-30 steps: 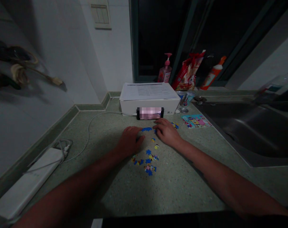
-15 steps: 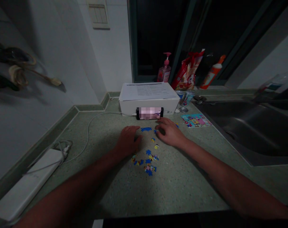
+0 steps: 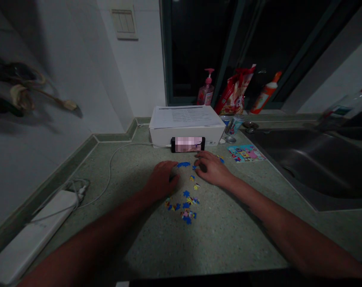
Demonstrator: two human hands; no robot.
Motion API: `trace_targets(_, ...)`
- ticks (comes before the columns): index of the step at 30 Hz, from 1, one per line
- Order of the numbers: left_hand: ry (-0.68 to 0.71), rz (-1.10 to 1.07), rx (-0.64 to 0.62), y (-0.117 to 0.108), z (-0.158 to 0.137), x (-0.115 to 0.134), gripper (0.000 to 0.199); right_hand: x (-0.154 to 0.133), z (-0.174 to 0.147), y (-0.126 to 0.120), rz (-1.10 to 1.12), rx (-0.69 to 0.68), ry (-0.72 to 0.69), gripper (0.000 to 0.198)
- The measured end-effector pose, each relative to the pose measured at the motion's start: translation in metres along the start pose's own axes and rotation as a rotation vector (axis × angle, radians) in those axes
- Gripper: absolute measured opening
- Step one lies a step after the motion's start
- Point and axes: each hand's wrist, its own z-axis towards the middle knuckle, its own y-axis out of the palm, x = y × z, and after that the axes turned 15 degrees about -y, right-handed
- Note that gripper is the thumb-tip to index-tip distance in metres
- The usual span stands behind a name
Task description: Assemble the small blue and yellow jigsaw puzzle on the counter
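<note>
My left hand [image 3: 161,179] rests on the counter with thumb and fingers apart. Its index fingertip touches the left end of a joined strip of blue jigsaw pieces [image 3: 183,164]. Opposite it, my right hand [image 3: 212,167] is curled, with thumb and index fingertip closed around a small blue jigsaw piece [image 3: 194,168], partly covered. Two loose pieces, one yellow-and-blue [image 3: 192,178] and one yellow [image 3: 196,186], lie between the hands. Closer to me is a loose cluster of blue, yellow and pink jigsaw pieces [image 3: 186,215]. More pieces [image 3: 220,158] show beyond my right hand.
A phone [image 3: 188,144] on a cable leans against a white box [image 3: 186,117]. A colourful cartoon picture card [image 3: 246,153] lies beside the sink [image 3: 312,159]. Cans [image 3: 236,124] stand behind it. At left is a white power strip [image 3: 34,235] with cables.
The view has tilted up slightly, so everything sits a little lower. Both hands stay in nearly the same place beside the blue strip and small piece.
</note>
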Motion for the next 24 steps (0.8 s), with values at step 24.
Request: trace_targets(24, 0.014, 0.023, 0.007, 0.0029, 0.0003, -0.0004, 0.042, 0.0101, 0.0065, -0.005, -0.042, 0.003, -0.057, 0.017)
